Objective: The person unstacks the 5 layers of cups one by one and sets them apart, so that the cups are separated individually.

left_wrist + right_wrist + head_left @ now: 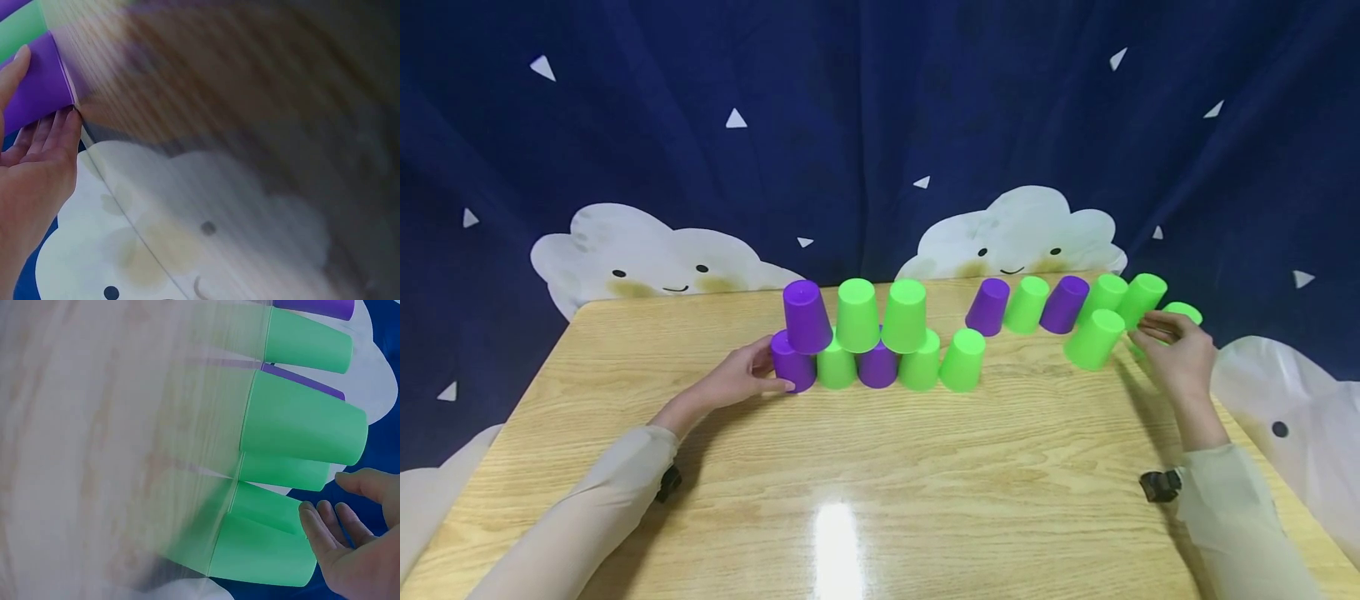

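Observation:
My left hand [741, 377] holds the purple cup [793, 362] at the left end of the lower row, thumb in front and fingers at its far side. That purple cup [40, 84] also shows in the left wrist view. Green and purple upside-down cups form this row; a purple cup [806, 317], a green cup [857, 315] and another green cup [905, 316] stand on top. At the right, my right hand [1180, 354] hovers by a green cup [1183, 312], partly hidden behind it. In the right wrist view its fingers are parted from the thumb, holding nothing.
More upside-down cups stand at the back right: a purple cup [988, 307], a green cup [1027, 305], another purple cup [1065, 305] and several green ones, with one green cup [1094, 340] in front. Behind the wooden table [925, 467] hangs a dark blue curtain [850, 125].

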